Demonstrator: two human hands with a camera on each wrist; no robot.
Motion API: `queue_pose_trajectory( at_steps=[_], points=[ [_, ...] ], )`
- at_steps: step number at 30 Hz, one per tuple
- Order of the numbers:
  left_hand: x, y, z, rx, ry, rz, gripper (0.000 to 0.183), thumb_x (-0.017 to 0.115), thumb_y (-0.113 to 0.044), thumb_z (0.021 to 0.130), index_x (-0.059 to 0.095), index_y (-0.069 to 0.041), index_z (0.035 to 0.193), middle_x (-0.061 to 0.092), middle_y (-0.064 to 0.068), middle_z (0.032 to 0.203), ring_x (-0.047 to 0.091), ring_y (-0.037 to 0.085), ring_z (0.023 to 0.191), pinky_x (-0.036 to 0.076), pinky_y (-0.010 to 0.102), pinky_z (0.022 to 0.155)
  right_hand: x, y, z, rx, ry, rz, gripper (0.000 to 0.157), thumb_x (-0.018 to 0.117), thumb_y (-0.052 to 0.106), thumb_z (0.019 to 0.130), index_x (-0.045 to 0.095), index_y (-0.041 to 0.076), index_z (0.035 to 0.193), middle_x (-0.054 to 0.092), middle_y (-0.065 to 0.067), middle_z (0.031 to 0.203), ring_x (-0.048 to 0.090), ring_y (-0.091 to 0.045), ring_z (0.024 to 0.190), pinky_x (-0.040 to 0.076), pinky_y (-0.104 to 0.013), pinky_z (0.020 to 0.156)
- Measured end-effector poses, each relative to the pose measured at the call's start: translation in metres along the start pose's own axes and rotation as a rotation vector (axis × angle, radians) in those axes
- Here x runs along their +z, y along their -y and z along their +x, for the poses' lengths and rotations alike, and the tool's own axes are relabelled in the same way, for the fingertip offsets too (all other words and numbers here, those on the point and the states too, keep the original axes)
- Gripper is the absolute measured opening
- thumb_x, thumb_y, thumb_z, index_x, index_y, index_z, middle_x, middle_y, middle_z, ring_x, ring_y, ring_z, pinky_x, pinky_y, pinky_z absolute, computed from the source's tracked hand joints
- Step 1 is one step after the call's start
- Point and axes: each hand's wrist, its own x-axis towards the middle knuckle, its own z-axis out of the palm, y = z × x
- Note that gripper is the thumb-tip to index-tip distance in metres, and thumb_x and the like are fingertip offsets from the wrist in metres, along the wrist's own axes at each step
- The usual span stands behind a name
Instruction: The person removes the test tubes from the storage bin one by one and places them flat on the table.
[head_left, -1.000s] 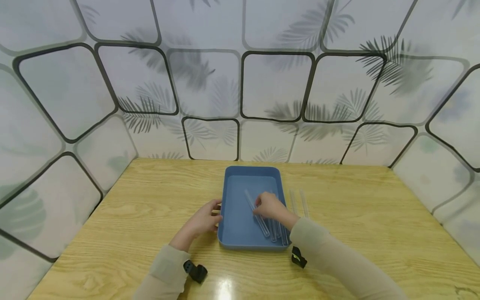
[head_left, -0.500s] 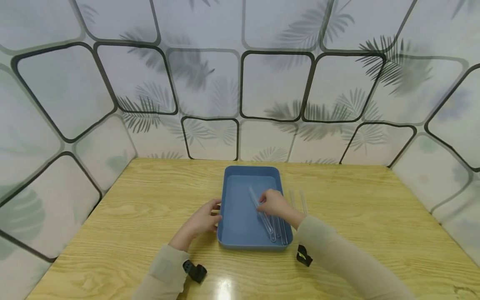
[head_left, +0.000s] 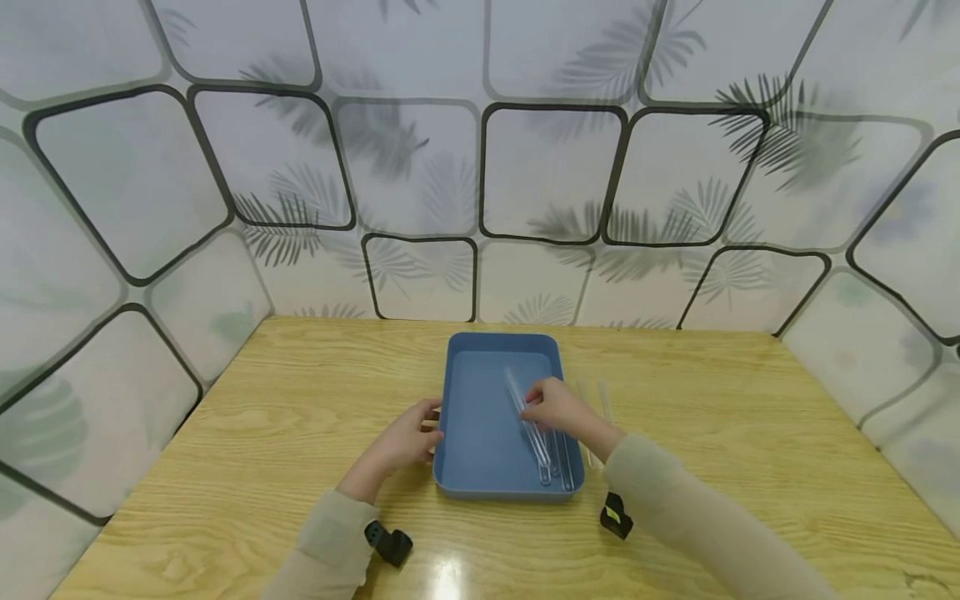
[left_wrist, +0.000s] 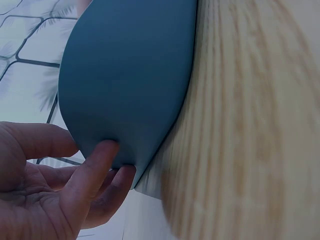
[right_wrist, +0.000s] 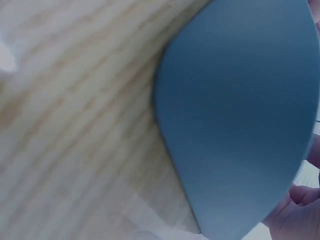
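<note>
The person's left hand (head_left: pixel 408 437) steadies the blue tray (head_left: pixel 480 417) with straight fingers against its left wall while the right hand (head_left: pixel 558 406) pinches a clear tube (head_left: pixel 525 412) low over the tray floor beside others, so laying it down parallel seems next.

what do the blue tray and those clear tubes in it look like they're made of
The blue rectangular tray looks like matte moulded plastic: even colour, rounded corners, no shine. The clear thin tubes look like glass or clear plastic: see-through with bright edge glints; which one cannot be told.
</note>
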Motion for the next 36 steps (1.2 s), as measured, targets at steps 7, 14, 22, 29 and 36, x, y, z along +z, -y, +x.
queue_pose_trajectory(
  at_steps=[7,14,22,29,36],
  points=[
    [0.000,0.001,0.000,0.001,-0.002,-0.004,0.046,0.043,0.006,0.088,0.030,0.006,0.132,0.040,0.028,0.122,0.046,0.040,0.106,0.051,0.039,0.065,0.005,-0.003,-0.002,-0.011,-0.011,0.101,0.025,0.062,0.005,0.079,0.057,-0.006,0.100,0.057,-0.009,0.084,0.058,-0.016,0.066,0.052,-0.029,0.057],
    [-0.001,0.002,0.000,-0.007,0.000,0.008,0.046,0.042,0.005,0.088,0.029,0.006,0.133,0.039,0.027,0.123,0.045,0.040,0.107,0.051,0.039,0.066,0.008,-0.005,-0.003,-0.032,-0.024,0.255,0.026,0.059,0.004,0.081,0.055,-0.007,0.105,0.057,-0.012,0.088,0.058,-0.018,0.074,0.052,-0.031,0.062],
    [0.000,0.002,0.001,-0.002,-0.004,-0.010,0.047,0.043,0.006,0.088,0.030,0.006,0.133,0.040,0.027,0.123,0.045,0.040,0.107,0.051,0.038,0.065,0.006,-0.009,-0.004,-0.110,-0.033,0.382,0.025,0.059,0.004,0.083,0.055,-0.005,0.106,0.057,-0.011,0.091,0.057,-0.018,0.079,0.052,-0.033,0.067],
    [0.000,0.002,0.003,0.002,-0.010,-0.010,0.047,0.043,0.006,0.087,0.030,0.005,0.133,0.040,0.027,0.123,0.046,0.039,0.106,0.051,0.038,0.065,0.003,-0.012,-0.006,-0.184,-0.005,0.466,0.030,0.059,0.006,0.083,0.052,-0.006,0.110,0.058,-0.011,0.094,0.058,-0.021,0.084,0.051,-0.034,0.072],
    [0.000,0.001,0.002,0.003,-0.019,-0.020,0.047,0.043,0.007,0.087,0.031,0.006,0.132,0.041,0.027,0.122,0.047,0.038,0.105,0.051,0.038,0.064,0.000,-0.014,-0.008,-0.230,-0.002,0.544,0.034,0.059,0.008,0.084,0.050,-0.007,0.114,0.054,-0.021,0.103,0.053,-0.037,0.097,0.050,-0.034,0.075]
  ],
)
